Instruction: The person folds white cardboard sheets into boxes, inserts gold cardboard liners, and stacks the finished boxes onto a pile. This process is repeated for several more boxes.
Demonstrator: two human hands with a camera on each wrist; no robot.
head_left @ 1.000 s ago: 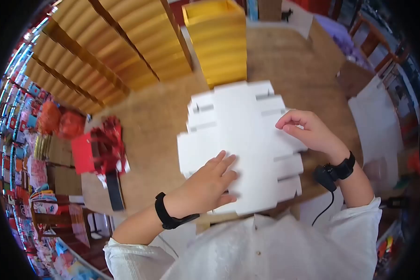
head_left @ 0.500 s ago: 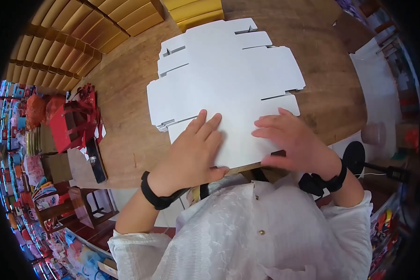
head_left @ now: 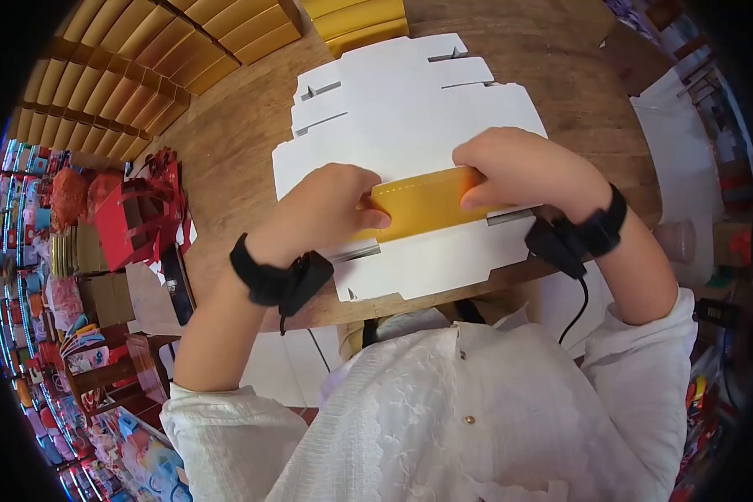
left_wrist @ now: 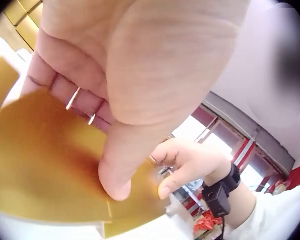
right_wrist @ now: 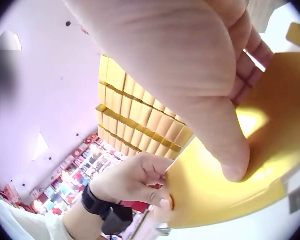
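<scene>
From where I stand, the gold panel (head_left: 422,201) is between the two grips, its long axis running left to right across the person's front, roughly level with the body. The left grip (head_left: 320,201) pinches its left end and the right grip (head_left: 523,167) pinches its right end, each with the thumb on the gold face and the fingers curled behind. Neither is nearer: the panel spans the gap from one to the other, and I'd judge that any fold turns on keeping that line even between them.

The panel is raised over the near part of a stack of white cardboard sheets (head_left: 402,105), gold face toward the person, a dashed line along its upper edge. It looks like part of the top sheet, though the join is hard to make out. The white sheets lie flat on the wooden surface (head_left: 230,209), near its front edge. Beyond them sits a yellow box (head_left: 356,21); off to the left lies a red bag (head_left: 124,219).
</scene>
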